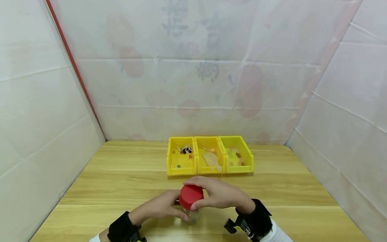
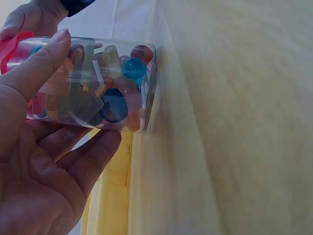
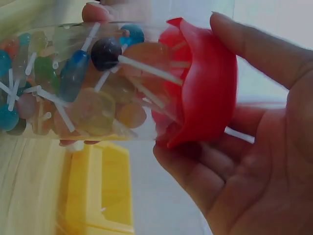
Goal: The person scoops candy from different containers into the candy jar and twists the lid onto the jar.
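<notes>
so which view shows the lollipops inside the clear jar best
The right wrist view: round coloured lollipops with white sticks show large through the clear plastic jar, beside the red plastic lid. The left wrist view shows blurred sweets near the jar's base. In the head view hands hide most of them.

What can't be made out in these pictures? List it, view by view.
- Head view: the clear jar is mostly hidden by the red lid and both hands; its contents are too small.
- Head view: items in the three yellow bins are too small to identify.
- Left wrist view: the lid is cut off by the left hand and the edge.
- Right wrist view: whether the lid is seated or lifting is unclear.
</notes>
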